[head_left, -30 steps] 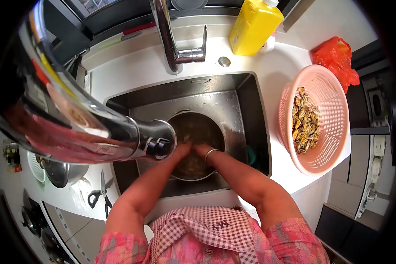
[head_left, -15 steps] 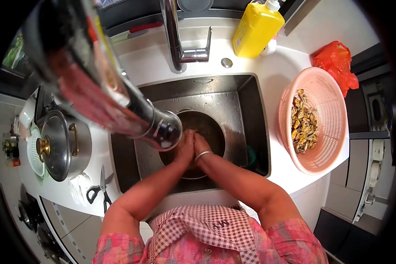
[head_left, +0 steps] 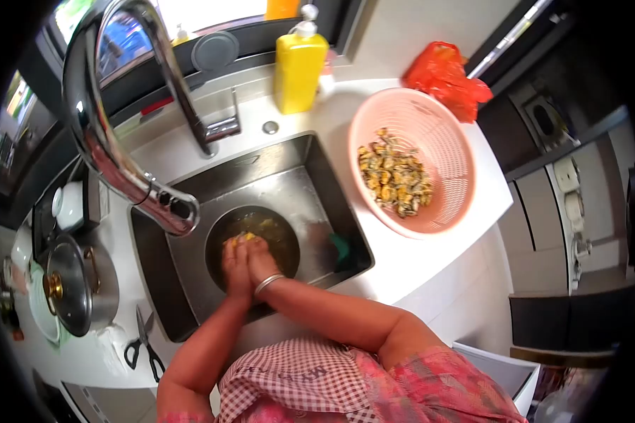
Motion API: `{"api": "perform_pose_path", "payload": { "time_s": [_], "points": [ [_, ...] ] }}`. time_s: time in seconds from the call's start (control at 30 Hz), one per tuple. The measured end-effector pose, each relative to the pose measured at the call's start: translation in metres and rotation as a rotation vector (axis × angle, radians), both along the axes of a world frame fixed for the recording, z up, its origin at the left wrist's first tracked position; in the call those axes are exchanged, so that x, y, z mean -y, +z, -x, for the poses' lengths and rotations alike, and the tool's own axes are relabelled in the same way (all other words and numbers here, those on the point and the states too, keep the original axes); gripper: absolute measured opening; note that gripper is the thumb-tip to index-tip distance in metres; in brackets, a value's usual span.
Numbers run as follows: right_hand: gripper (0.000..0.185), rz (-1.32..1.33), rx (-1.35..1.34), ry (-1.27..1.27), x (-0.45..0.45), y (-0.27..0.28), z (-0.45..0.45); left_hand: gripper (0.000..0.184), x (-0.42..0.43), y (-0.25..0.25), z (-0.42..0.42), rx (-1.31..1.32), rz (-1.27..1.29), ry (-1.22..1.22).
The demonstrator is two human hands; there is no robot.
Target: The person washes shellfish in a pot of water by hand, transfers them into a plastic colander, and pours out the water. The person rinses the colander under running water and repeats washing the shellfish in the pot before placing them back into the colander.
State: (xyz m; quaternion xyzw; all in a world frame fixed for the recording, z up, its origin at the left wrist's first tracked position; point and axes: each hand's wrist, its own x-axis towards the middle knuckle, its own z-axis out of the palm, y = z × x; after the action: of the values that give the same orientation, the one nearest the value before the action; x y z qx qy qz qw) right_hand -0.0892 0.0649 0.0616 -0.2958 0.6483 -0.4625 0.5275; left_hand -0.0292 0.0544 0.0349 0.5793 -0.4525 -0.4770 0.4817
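Looks forward and steeply down from the wearer's head, over the checked apron (head_left: 296,377) to the left hand (head_left: 237,266) and right hand (head_left: 262,261) near below. Takes in a wide, rounded field, from the lidded pot (head_left: 72,289) at left to the pink basket (head_left: 460,162) at right, and past the sink (head_left: 289,187) up to the window (head_left: 212,10).

window (head_left: 204,13) bright | frame (head_left: 348,28) dark | wall (head_left: 408,39) pale | counter (head_left: 402,271) white

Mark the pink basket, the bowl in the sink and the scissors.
Pink basket (head_left: 450,169), head view: inner wall, right side.
Bowl (head_left: 299,247), head view: right rim.
Scissors (head_left: 144,340), head view: near the pivot.
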Motion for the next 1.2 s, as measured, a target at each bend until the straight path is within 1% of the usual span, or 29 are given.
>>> {"api": "perform_pose_path", "payload": {
  "time_s": [0.03, 0.1, 0.17, 0.2, 0.23, 0.27, 0.3, 0.37, 0.4, 0.43, 0.5, 0.53, 0.57, 0.6, 0.63, 0.67, 0.7, 0.73, 0.8, 0.87, 0.9, 0.97, 1.0, 1.03, 1.1, 1.17, 1.2],
  "points": [
    [0.041, 0.074, -0.04, 0.001, -0.003, -0.004, -0.001, 0.03, -0.002, 0.014, 0.0, -0.023, 0.008, -0.013],
    [0.04, 0.106, -0.001, -0.024, -0.002, 0.017, 0.002, 0.028, -0.006, 0.034, 0.002, -0.023, 0.054, 0.023],
    [0.041, 0.021, 0.16, -0.079, -0.006, 0.046, 0.0, 0.028, -0.008, 0.039, 0.002, -0.07, 0.081, 0.033],
    [0.043, 0.059, 0.222, -0.113, -0.004, 0.035, -0.006, 0.028, -0.007, 0.037, -0.003, -0.119, 0.088, 0.02],
    [0.043, 0.123, -0.013, 0.004, -0.002, 0.024, -0.007, 0.028, -0.004, 0.035, -0.009, -0.167, 0.098, 0.006],
    [0.043, 0.182, -0.248, 0.116, -0.002, 0.008, -0.008, 0.026, 0.0, 0.017, -0.019, -0.059, 0.115, -0.05],
    [0.043, 0.237, -0.486, 0.224, -0.003, -0.007, -0.009, 0.026, -0.003, 0.009, -0.022, 0.009, 0.047, -0.042],
    [0.047, 0.194, -0.603, 0.412, -0.002, -0.035, -0.006, 0.026, -0.004, 0.002, -0.022, 0.141, -0.069, -0.033],
    [0.047, 0.055, -0.229, 0.215, 0.003, -0.039, -0.016, 0.027, -0.01, 0.01, -0.016, 0.028, -0.035, 0.027],
    [0.047, -0.044, 0.122, -0.064, 0.007, -0.041, -0.025, 0.027, -0.013, 0.001, -0.019, -0.132, -0.014, 0.028],
    [0.046, 0.109, -0.313, -0.051, -0.006, -0.049, -0.035, 0.027, -0.016, 0.01, -0.02, -0.26, -0.035, -0.007],
    [0.045, 0.188, -0.53, -0.04, -0.009, -0.054, -0.039, 0.027, -0.018, 0.018, -0.02, -0.199, -0.012, -0.025],
    [0.045, 0.161, -0.349, -0.018, -0.009, -0.034, -0.034, 0.026, -0.017, 0.038, -0.015, -0.138, 0.017, -0.044],
    [0.046, 0.104, -0.094, -0.009, -0.009, 0.002, -0.022, 0.026, -0.02, 0.058, -0.01, -0.075, 0.039, -0.063],
    [0.046, 0.059, 0.091, -0.006, -0.01, 0.038, -0.01, 0.027, -0.022, 0.077, -0.005, -0.091, 0.081, -0.083],
    [0.047, 0.111, 0.114, -0.027, -0.013, 0.069, 0.002, 0.027, -0.022, 0.099, 0.003, -0.11, 0.122, -0.099],
    [0.047, 0.172, 0.1, -0.052, -0.017, 0.098, 0.015, 0.028, -0.021, 0.122, 0.013, -0.13, 0.165, -0.113],
    [0.045, 0.28, 0.042, -0.096, -0.02, 0.12, 0.029, 0.018, -0.022, 0.15, 0.031, -0.046, 0.331, -0.086],
    [0.042, 0.494, -0.087, -0.186, -0.027, 0.165, 0.058, 0.017, -0.013, 0.184, 0.059, -0.019, 0.481, -0.141],
    [0.049, 0.504, 0.005, -0.129, -0.038, 0.231, 0.097, 0.018, 0.0, 0.214, 0.089, 0.012, 0.649, -0.223],
    [0.049, 0.608, -0.205, -0.127, -0.037, 0.233, 0.118, 0.02, 0.008, 0.228, 0.106, 0.032, 0.743, -0.274],
    [0.046, 0.685, -0.516, -0.11, -0.032, 0.254, 0.159, 0.02, 0.017, 0.257, 0.153, -0.134, 0.777, -0.302],
    [0.045, 0.719, -0.672, -0.12, -0.029, 0.265, 0.18, 0.022, 0.022, 0.265, 0.174, -0.137, 0.765, -0.344],
    [0.043, 0.694, -0.574, -0.227, -0.015, 0.256, 0.199, 0.025, 0.03, 0.271, 0.191, -0.141, 0.752, -0.387],
    [0.052, 0.53, -0.469, -0.109, 0.001, 0.251, 0.254, 0.033, 0.055, 0.273, 0.216, 0.001, 0.791, -0.502],
    [0.058, 0.291, -0.445, -0.013, 0.016, 0.22, 0.309, 0.038, 0.082, 0.272, 0.227, 0.189, 0.274, -0.791],
    [0.06, 0.168, -0.557, 0.039, 0.016, 0.212, 0.326, 0.041, 0.089, 0.27, 0.226, 0.28, 0.004, -0.918]
  ]
}}
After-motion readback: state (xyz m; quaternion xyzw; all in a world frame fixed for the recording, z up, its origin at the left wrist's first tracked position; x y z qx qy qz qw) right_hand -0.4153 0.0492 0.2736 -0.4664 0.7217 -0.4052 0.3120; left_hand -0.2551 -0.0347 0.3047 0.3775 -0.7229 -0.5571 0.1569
